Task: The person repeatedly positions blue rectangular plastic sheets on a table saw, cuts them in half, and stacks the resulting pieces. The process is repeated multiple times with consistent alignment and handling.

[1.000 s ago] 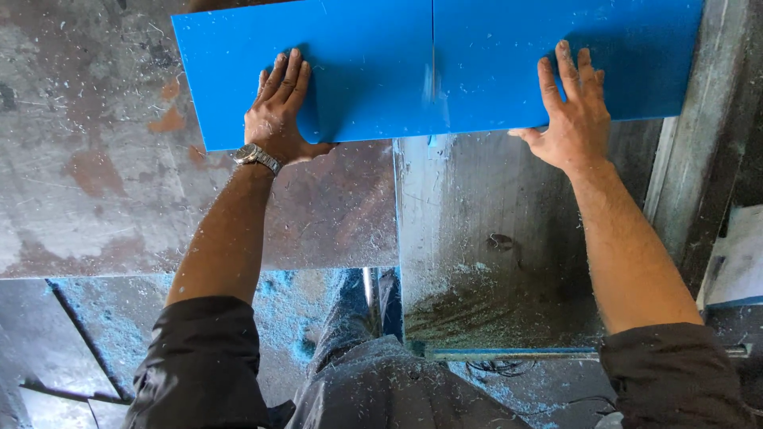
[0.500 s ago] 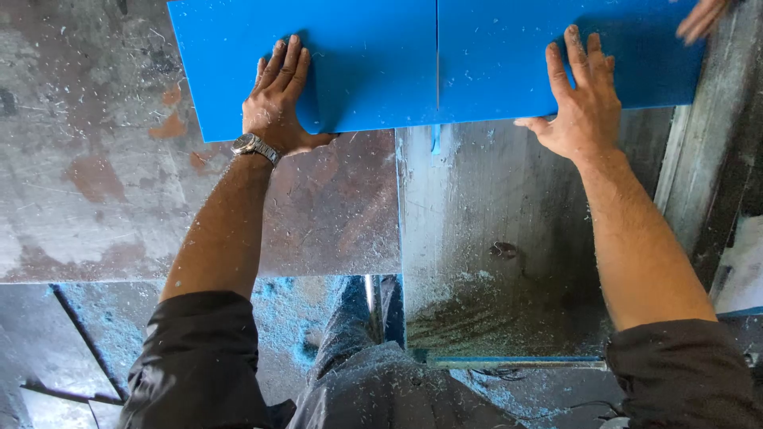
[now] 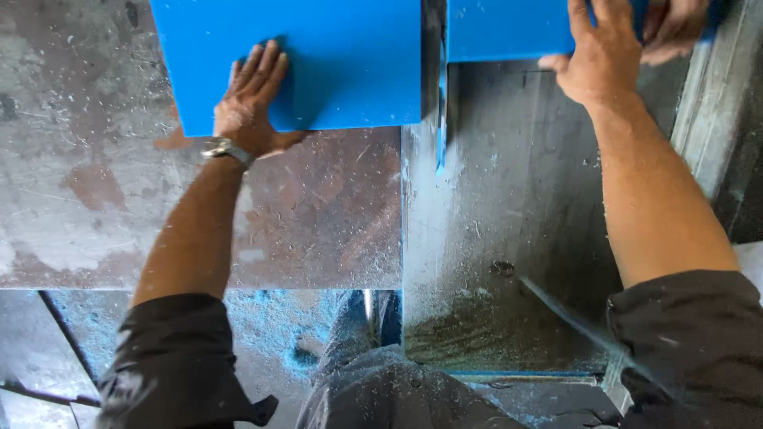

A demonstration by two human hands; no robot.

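A blue plastic sheet lies on a worn metal saw table (image 3: pixel 318 214), split into two pieces along a cut line. My left hand (image 3: pixel 250 103) lies flat, fingers spread, on the near edge of the left piece (image 3: pixel 334 56). My right hand (image 3: pixel 596 56) presses flat on the right piece (image 3: pixel 505 28), which sits farther away than the left one. A thin saw blade edge (image 3: pixel 439 119) coated in blue dust stands in the gap between the pieces. Another person's hand (image 3: pixel 675 28) touches the right piece at the top right.
A metal fence rail (image 3: pixel 707 119) runs along the table's right side. Blue sawdust covers the floor (image 3: pixel 262 334) below the table's near edge, around my legs. The table top is scratched and dusted with chips.
Both pieces have slid away from me along the blade. The cut has gone through, the right piece has moved farther than the left, and another person's hand has come in at the top right.
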